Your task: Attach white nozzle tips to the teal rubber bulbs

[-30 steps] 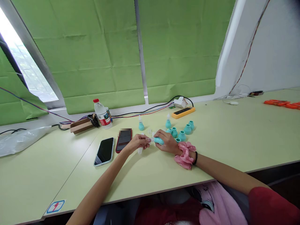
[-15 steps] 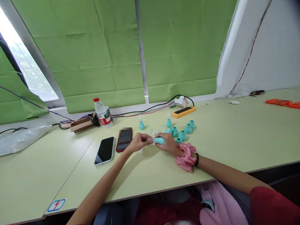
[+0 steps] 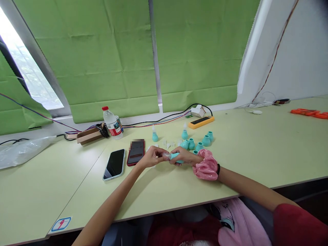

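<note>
Over the table [image 3: 243,153], a clear nozzle [image 3: 166,155] is pinched by the left hand [image 3: 152,157], against a teal bulb [image 3: 174,155] gripped in the curled right hand [image 3: 187,157]. Two phones [image 3: 114,165] are laid left, clear pieces [image 3: 168,145] scattered beyond, open bulbs [image 3: 206,140] grouped right, one partly hidden by the wrist. The label on the bottle [image 3: 110,119] cannot be read.

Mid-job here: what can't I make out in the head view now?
Held teal bulb, head view: partly hidden by the right hand.
Clear tip, head view: outer end hidden by the left hand; seating too small to judge.
Loose clear pieces, head view: too small to identify.
Orange item, head view: cut off by right edge.
</note>
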